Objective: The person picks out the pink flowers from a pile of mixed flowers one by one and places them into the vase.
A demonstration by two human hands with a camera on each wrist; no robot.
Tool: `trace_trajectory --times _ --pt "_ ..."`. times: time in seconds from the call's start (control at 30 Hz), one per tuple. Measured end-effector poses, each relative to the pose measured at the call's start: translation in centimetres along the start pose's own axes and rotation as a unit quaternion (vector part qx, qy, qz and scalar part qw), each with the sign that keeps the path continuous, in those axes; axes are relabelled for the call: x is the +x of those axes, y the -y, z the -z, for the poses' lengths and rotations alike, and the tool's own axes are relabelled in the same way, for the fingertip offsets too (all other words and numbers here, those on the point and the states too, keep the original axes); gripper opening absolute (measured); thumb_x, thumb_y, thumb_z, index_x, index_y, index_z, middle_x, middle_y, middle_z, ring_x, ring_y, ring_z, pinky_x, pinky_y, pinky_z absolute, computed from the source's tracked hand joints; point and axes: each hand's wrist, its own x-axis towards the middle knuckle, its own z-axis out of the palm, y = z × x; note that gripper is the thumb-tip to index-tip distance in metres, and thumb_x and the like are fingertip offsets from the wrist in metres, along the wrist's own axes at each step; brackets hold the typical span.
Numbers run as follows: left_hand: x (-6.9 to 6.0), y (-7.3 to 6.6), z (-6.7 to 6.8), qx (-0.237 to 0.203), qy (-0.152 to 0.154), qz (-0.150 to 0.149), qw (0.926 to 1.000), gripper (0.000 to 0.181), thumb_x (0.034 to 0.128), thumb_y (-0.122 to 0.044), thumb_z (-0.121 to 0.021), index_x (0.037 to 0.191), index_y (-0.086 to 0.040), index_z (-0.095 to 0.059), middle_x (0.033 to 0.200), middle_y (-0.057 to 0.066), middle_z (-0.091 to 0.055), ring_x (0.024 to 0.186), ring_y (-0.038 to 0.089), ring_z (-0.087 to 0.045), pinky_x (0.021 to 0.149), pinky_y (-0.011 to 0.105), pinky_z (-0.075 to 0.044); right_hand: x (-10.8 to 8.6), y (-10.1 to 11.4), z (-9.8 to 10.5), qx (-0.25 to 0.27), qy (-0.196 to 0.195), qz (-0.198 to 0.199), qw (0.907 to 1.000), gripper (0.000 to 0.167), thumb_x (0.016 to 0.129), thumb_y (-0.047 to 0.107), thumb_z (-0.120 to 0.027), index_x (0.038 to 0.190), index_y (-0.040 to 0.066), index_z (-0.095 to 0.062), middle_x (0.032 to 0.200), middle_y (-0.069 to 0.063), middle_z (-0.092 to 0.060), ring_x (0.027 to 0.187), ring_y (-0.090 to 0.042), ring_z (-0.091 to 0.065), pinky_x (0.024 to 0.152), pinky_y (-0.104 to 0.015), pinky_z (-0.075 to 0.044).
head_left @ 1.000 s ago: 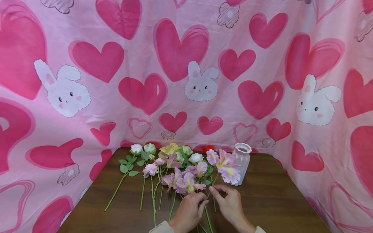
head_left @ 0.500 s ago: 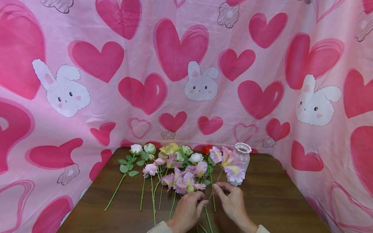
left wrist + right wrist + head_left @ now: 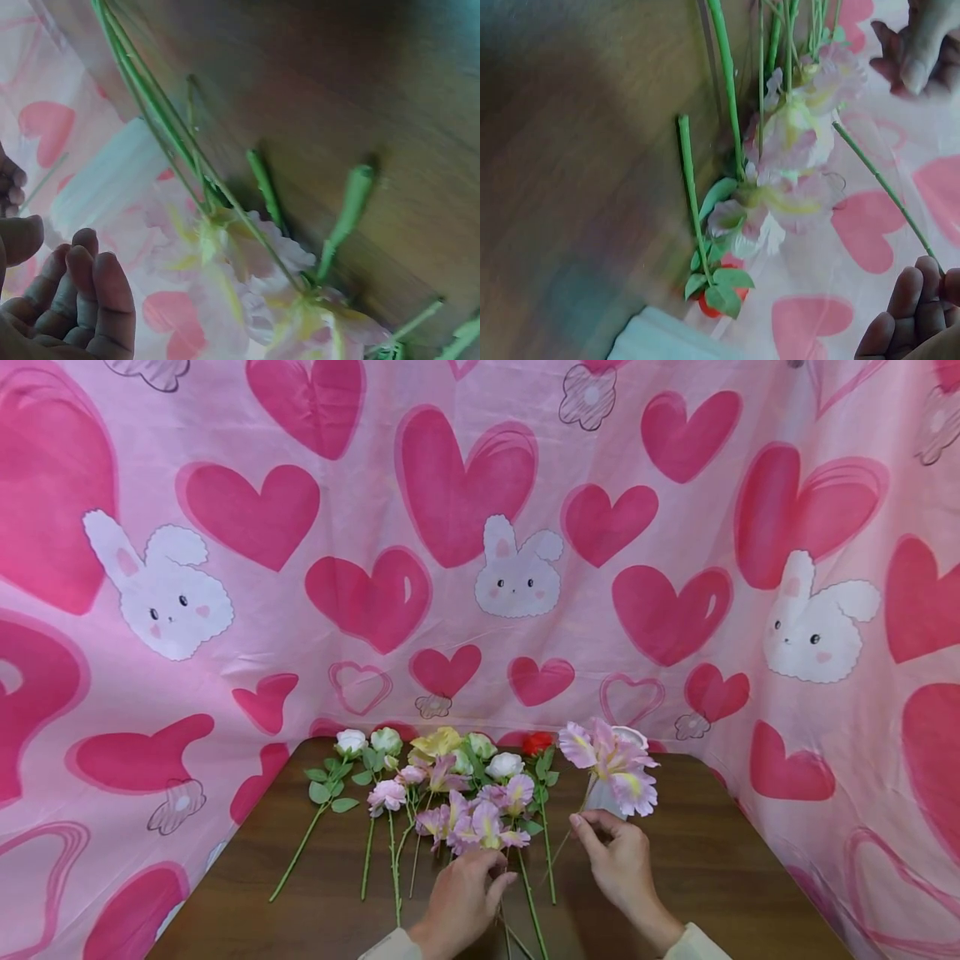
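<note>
The stem of a pink-and-yellow flower (image 3: 618, 764) is pinched by the right hand (image 3: 622, 860), and its bloom is held up in front of the white vase (image 3: 602, 799), which is partly covered by it. The left hand (image 3: 465, 893) is relaxed, its fingers loosely bent and parted from the thumb, near the pink blooms (image 3: 483, 831) laid on the worktop (image 3: 720, 852) beside a red flower (image 3: 537, 743)

The held pink blossom (image 3: 617, 762) hides most of the vase (image 3: 606, 800), far right. Stems (image 3: 533, 907) near the left fingers (image 3: 486, 859) run past the bottom edge, which also cuts off the table (image 3: 720, 868); the left wrist view is blurred.
</note>
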Motion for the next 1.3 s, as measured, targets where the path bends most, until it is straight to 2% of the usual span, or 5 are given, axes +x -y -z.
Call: trace_trajectory --times 0.37,0.53,0.67,0.93,1.3 --pt "-1.0 1.8 1.0 0.025 -0.02 0.002 0.9995 0.018 0.0868 -0.02 -0.083 0.085 -0.023 -0.065 0.084 -0.014 -0.064 0.077 0.004 -0.061 0.061 0.028 -0.049 1.7 -0.3 1.4 -0.028 -0.018 0.025 0.9991 0.012 0.089 0.01 -0.08 0.079 0.014 -0.077 0.068 0.003 -0.071 0.059 -0.006 -0.061 0.052 -0.017 -0.039" --pt "-1.2 2.3 1.4 0.022 -0.004 0.021 0.9995 0.011 0.0889 -0.02 -0.081 0.09 -0.02 -0.07 0.089 -0.012 -0.068 0.083 0.008 -0.064 0.065 0.032 -0.052 2.6 -0.2 2.0 -0.046 -0.032 0.037 0.9978 0.01 0.088 0.008 -0.081 0.08 0.012 -0.077 0.069 0.007 -0.071 0.06 -0.001 -0.059 0.053 -0.016 -0.04" --pt "-1.3 2.6 1.8 0.016 0.01 0.036 0.9992 0.011 0.0905 -0.021 -0.08 0.09 -0.022 -0.069 0.089 -0.011 -0.068 0.081 0.007 -0.063 0.063 0.029 -0.05 3.4 -0.1 2.5 -0.043 -0.035 0.036 0.9978 0.009 0.089 0.007 -0.08 0.082 0.01 -0.077 0.069 0.005 -0.072 0.061 -0.001 -0.061 0.051 -0.016 -0.042" --pt "-1.8 3.2 2.1 0.034 -0.006 0.029 0.999 0.013 0.0892 -0.022 -0.081 0.089 -0.024 -0.068 0.087 -0.011 -0.068 0.08 0.007 -0.063 0.063 0.03 -0.05 5.2 -0.3 3.6 -0.051 -0.052 0.061 0.9955 0.009 0.089 0.005 -0.079 0.081 0.008 -0.077 0.069 0.002 -0.072 0.06 -0.001 -0.061 0.051 -0.015 -0.042" --pt "-1.9 3.7 3.0 0.035 0.012 0.052 0.9979 0.017 0.0901 -0.02 -0.08 0.084 -0.026 -0.065 0.084 -0.015 -0.064 0.079 0.006 -0.061 0.063 0.03 -0.049 7.8 0.0 5.1 -0.068 -0.097 0.088 0.9891 0.004 0.087 0.004 -0.081 0.085 0.002 -0.078 0.072 -0.004 -0.074 0.064 0.008 -0.058 0.055 -0.011 -0.041"
